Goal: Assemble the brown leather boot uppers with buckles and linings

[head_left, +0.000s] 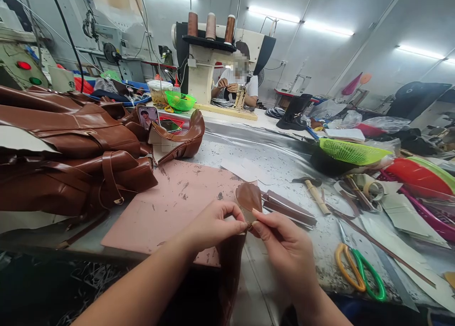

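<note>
Strip lights point(273, 14) shine above a worktable point(284, 167). Brown leather boots point(88, 131) heap up at left, then a pink mat point(159, 212). Over its right side, the left hand point(217, 221) pinches a brown leather piece point(232, 264), thumb to forefinger; the right hand point(289, 243) pinches just beside. Further right lie a hammer point(315, 195) and scissors point(359, 269).

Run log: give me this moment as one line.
left hand: pinching brown leather | right hand: pinching same leather | on table: pink sheet, hammer, scissors

No text, label, brand, number or sign can be read here — nothing is legible.
</note>
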{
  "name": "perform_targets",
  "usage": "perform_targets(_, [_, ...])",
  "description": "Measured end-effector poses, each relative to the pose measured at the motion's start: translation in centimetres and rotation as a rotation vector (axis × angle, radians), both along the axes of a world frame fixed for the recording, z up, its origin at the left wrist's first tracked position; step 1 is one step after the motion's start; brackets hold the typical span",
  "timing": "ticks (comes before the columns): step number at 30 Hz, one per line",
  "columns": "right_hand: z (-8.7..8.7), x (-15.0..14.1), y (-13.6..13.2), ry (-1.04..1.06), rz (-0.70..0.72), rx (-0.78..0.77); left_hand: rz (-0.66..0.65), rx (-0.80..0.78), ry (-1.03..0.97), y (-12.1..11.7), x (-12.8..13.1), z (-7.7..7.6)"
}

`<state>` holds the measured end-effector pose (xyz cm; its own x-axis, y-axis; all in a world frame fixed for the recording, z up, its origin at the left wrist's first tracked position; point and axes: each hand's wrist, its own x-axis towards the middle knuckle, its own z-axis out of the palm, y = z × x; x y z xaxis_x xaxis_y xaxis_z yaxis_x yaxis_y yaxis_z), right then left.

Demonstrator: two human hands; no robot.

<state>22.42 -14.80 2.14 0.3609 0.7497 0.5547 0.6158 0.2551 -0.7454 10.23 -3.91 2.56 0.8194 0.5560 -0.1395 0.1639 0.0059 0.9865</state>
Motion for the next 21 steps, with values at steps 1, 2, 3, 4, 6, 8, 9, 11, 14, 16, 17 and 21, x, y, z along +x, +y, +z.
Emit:
perform_targets(1, [-0.05, 0.02, 0.01, -0.007, 0.004, 0.001, 0.003, -0.005, -0.005, 0.0, -0.01, -0.06])
perform_targets(2, [-0.1, 0.04, 0.01, -0.021, 0.006, 0.002, 0.003, -0.016, -0.009, 0.0, -0.02, -0.1])
perform_targets(3, [-0.14, 0.07, 0.01, -0.031, 0.009, 0.002, 0.003, -0.028, -0.014, 0.0, -0.03, -0.11])
perform_targets(4, [-0.16, 0.1, 0.01, -0.031, 0.012, -0.002, 0.003, -0.042, -0.02, 0.0, -0.04, -0.09])
perform_targets(6, [-0.09, 0.18, 0.02, 0.018, 0.022, -0.03, -0.001, -0.072, -0.033, -0.02, -0.07, 0.03])
perform_targets(8, [0.1, 0.29, 0.05, 0.113, 0.046, -0.075, -0.005, -0.096, -0.048, -0.02, -0.1, 0.16])
perform_targets(9, [0.21, 0.35, 0.07, 0.16, 0.059, -0.099, -0.006, -0.101, -0.051, 0.0, -0.11, 0.21])
perform_targets(11, [0.35, 0.43, 0.12, 0.216, 0.078, -0.131, -0.008, -0.101, -0.047, 0.06, -0.09, 0.19])
perform_targets(14, [0.3, 0.44, 0.15, 0.205, 0.073, -0.119, 0.0, -0.09, -0.037, 0.18, -0.04, -0.06])
perform_targets(16, [0.18, 0.39, 0.14, 0.173, 0.06, -0.098, 0.0, -0.091, -0.041, 0.21, -0.02, -0.24])
perform_targets(17, [0.14, 0.37, 0.12, 0.156, 0.055, -0.091, -0.001, -0.091, -0.041, 0.2, -0.02, -0.31])
perform_targets(21, [0.26, 0.38, 0.1, 0.11, 0.032, -0.074, 0.006, -0.083, -0.031, 0.08, -0.06, -0.38])
